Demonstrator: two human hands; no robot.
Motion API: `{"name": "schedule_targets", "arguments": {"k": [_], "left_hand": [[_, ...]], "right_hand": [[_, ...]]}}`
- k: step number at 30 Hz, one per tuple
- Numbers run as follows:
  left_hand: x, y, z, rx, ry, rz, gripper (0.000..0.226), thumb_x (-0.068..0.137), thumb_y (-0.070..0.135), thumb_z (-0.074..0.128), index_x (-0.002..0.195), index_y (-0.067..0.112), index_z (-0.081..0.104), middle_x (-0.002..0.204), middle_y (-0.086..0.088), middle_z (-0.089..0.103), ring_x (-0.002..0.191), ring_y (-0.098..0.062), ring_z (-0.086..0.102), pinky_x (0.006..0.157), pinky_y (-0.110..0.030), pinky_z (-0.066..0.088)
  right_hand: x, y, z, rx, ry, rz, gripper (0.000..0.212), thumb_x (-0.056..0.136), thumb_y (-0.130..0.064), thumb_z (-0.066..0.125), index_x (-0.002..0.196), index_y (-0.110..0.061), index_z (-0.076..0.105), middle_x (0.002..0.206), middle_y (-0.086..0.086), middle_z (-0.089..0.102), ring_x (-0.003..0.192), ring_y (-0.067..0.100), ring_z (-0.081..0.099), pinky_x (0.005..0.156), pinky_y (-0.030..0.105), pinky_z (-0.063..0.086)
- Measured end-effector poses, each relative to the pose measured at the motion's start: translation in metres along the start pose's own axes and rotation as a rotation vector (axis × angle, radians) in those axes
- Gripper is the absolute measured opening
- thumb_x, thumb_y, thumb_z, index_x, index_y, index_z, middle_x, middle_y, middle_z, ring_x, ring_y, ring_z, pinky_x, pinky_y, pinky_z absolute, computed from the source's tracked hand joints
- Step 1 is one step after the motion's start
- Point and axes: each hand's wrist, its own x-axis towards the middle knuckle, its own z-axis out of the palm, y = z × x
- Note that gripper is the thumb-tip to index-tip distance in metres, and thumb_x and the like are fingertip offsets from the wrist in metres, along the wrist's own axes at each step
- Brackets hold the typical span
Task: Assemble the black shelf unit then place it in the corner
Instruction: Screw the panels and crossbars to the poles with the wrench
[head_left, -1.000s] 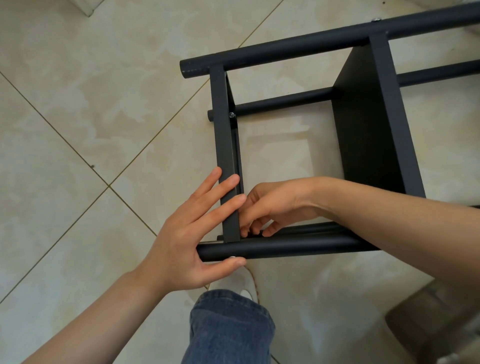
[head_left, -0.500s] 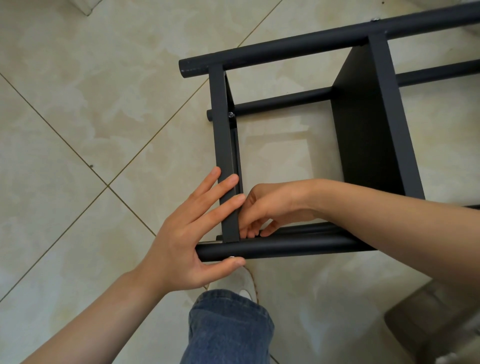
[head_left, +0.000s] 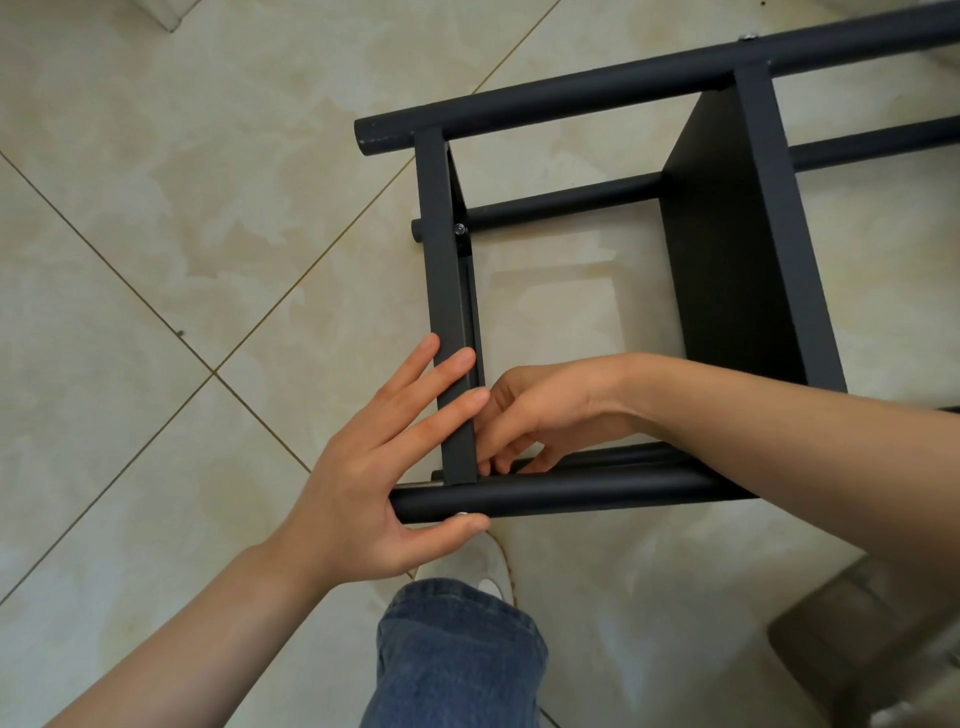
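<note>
The black shelf unit (head_left: 727, 249) lies sideways on the floor (head_left: 208, 208) at one o'clock of the knee (head_left: 457, 654), and the left hand (head_left: 363, 478) braces its end panel (head_left: 448, 291) with spread, straight fingers, likely steadying the six o'clock joint where the right hand (head_left: 540, 410) curls round something hidden.

No text, label, brand, number or sign can be read anywhere in view.
</note>
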Motion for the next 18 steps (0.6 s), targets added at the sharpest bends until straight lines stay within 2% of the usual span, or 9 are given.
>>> {"name": "schedule_targets", "arguments": {"k": [5, 9, 13, 18], "left_hand": [[-0.0001, -0.0006, 0.0013, -0.007, 0.003, 0.005, 0.075, 0.085, 0.044, 0.073, 0.144, 0.005, 0.047, 0.16, -0.013, 0.036, 0.154, -0.035, 0.022, 0.124, -0.037, 0.024], [-0.0006, -0.0012, 0.0017, -0.007, 0.008, 0.006, 0.077, 0.086, 0.046, 0.072, 0.147, 0.007, 0.044, 0.161, -0.011, 0.035, 0.154, -0.034, 0.021, 0.124, -0.038, 0.024], [-0.0006, -0.0013, 0.002, -0.008, 0.015, 0.011, 0.077, 0.087, 0.045, 0.072, 0.147, 0.007, 0.044, 0.161, -0.011, 0.035, 0.154, -0.035, 0.022, 0.124, -0.038, 0.025], [0.0, -0.0004, 0.0016, -0.004, 0.009, 0.007, 0.075, 0.086, 0.045, 0.073, 0.144, 0.005, 0.047, 0.16, -0.013, 0.036, 0.154, -0.035, 0.022, 0.124, -0.038, 0.024]], "right_hand": [[0.0026, 0.0011, 0.0021, -0.058, 0.057, 0.018, 0.029, 0.092, -0.019, 0.061, 0.066, -0.019, 0.073, 0.072, -0.001, 0.067, 0.077, 0.013, 0.058, 0.085, 0.033, 0.047], [0.0003, -0.0004, 0.0026, -0.011, -0.024, 0.025, 0.014, 0.091, -0.022, 0.062, 0.085, -0.018, 0.074, 0.08, 0.0, 0.066, 0.081, 0.015, 0.058, 0.085, 0.035, 0.046], [0.0014, 0.0, 0.002, -0.016, -0.017, -0.01, 0.036, 0.094, -0.012, 0.06, 0.064, -0.025, 0.073, 0.07, -0.003, 0.063, 0.075, 0.012, 0.058, 0.082, 0.032, 0.049], [0.0026, 0.0008, 0.003, -0.086, 0.015, 0.005, 0.027, 0.096, -0.019, 0.06, 0.071, -0.02, 0.071, 0.071, -0.003, 0.064, 0.076, 0.012, 0.057, 0.08, 0.03, 0.047]]}}
